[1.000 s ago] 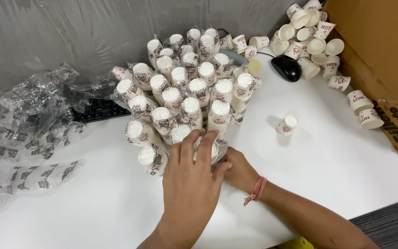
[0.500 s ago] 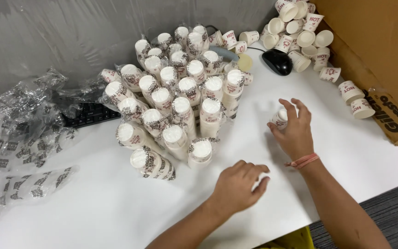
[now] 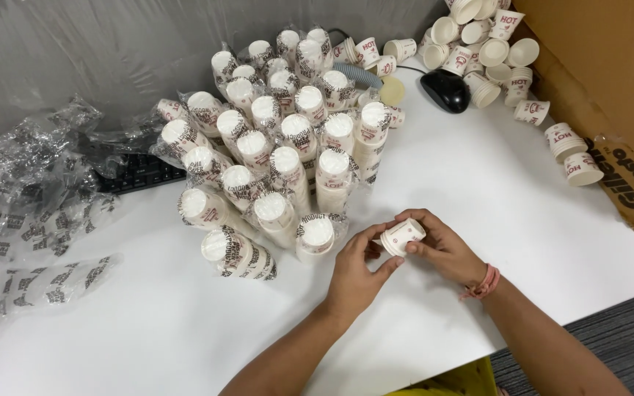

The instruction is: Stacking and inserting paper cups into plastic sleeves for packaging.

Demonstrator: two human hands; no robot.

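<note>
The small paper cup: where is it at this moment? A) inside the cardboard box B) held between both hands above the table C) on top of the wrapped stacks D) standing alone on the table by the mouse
B: the small paper cup lies on its side between the fingers of the left hand and the right hand, in front of the wrapped cup stacks.

both my forearms come in from the bottom edge, angled up toward centre. my left hand (image 3: pixel 354 275) is palm down, fingers curled, thumb & index pinching inward. my right hand (image 3: pixel 442 246) faces it, fingers bent, tips meeting the left's. hands touching, w/ a pink band on my right wrist.
</note>
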